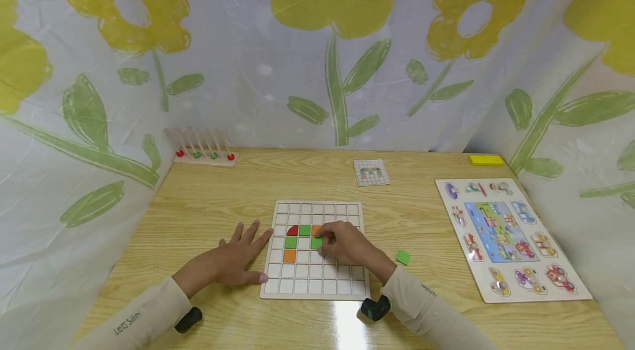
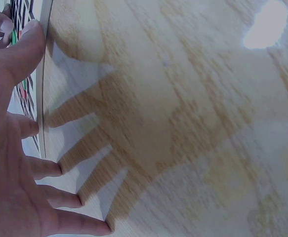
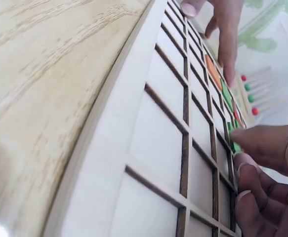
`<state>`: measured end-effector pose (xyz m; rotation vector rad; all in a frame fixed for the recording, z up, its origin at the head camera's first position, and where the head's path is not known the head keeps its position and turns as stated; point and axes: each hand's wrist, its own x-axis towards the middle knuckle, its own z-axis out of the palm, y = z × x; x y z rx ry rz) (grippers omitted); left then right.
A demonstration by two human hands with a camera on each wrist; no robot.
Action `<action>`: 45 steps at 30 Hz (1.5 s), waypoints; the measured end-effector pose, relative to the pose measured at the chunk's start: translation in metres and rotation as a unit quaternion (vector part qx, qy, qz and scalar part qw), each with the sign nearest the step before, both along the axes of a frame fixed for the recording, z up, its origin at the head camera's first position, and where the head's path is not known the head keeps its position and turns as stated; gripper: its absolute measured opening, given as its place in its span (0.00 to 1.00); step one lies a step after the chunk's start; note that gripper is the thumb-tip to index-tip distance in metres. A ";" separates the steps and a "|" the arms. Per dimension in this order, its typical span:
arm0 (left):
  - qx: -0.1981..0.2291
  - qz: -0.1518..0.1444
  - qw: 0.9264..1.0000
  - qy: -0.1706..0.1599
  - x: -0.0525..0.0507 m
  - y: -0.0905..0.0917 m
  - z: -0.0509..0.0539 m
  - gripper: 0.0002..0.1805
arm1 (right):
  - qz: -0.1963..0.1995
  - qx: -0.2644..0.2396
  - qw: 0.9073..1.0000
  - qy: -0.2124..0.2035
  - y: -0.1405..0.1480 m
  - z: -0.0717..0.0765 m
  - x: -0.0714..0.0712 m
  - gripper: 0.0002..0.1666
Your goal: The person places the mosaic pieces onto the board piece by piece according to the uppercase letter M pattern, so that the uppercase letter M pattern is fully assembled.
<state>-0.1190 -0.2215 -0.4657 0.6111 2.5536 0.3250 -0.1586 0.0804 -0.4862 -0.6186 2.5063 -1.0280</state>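
A white gridded board (image 1: 297, 286) lies flat on the table with several coloured tiles in its cells. A red rounded tile (image 1: 293, 230), a green tile (image 1: 305, 230) and an orange tile (image 1: 316, 230) sit in one row. My right hand (image 1: 349, 244) is over the board, thumb and fingertips pinching a green square tile (image 1: 316, 243) at the cell below the orange one. Along the board's left edge my left hand (image 1: 233, 259) rests with fingers spread, its thumb touching the rim. On the left side of the grid are another green tile (image 1: 290, 242) and a lower orange tile (image 1: 289, 256).
A loose green tile (image 1: 403, 257) lies right of the board. Behind it is a small pattern card (image 1: 371, 172). A knobbed picture puzzle (image 1: 511, 240) occupies the right side, a yellow block (image 1: 485, 160) behind it. A peg rack with beads (image 1: 205, 160) stands back left.
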 end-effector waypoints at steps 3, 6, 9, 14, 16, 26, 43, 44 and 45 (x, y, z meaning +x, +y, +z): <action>-0.001 0.000 1.000 0.000 -0.001 -0.001 -0.001 0.56 | 0.001 -0.005 1.000 0.003 0.001 0.000 0.000 0.13; -0.001 -0.001 1.000 0.001 -0.001 -0.002 -0.003 0.56 | 0.003 -0.011 1.000 0.010 0.003 0.000 -0.001 0.12; 0.000 0.000 1.000 0.002 -0.002 -0.002 -0.004 0.56 | 0.008 -0.025 0.999 0.018 0.007 0.002 -0.002 0.12; 0.003 -0.002 1.000 0.005 -0.002 -0.003 -0.005 0.56 | 0.019 -0.059 0.997 0.034 0.021 0.005 -0.007 0.15; 0.006 -0.003 1.000 0.006 -0.002 -0.003 -0.004 0.56 | 0.019 -0.065 0.997 0.038 0.027 0.007 -0.009 0.15; 0.002 -0.003 1.000 0.003 -0.001 -0.002 -0.003 0.56 | 0.020 -0.059 0.997 0.036 0.060 0.010 -0.017 0.16; 0.002 -0.001 1.000 0.006 -0.002 -0.003 -0.004 0.56 | 0.043 -0.067 0.996 0.038 0.109 0.010 -0.014 0.16; 0.001 -0.001 1.000 0.006 -0.002 -0.003 -0.004 0.56 | 0.045 -0.068 0.996 0.037 0.113 0.010 -0.014 0.17; 0.001 -0.002 1.000 0.006 -0.002 -0.002 -0.004 0.56 | 0.047 -0.070 0.996 0.037 0.117 0.009 -0.013 0.17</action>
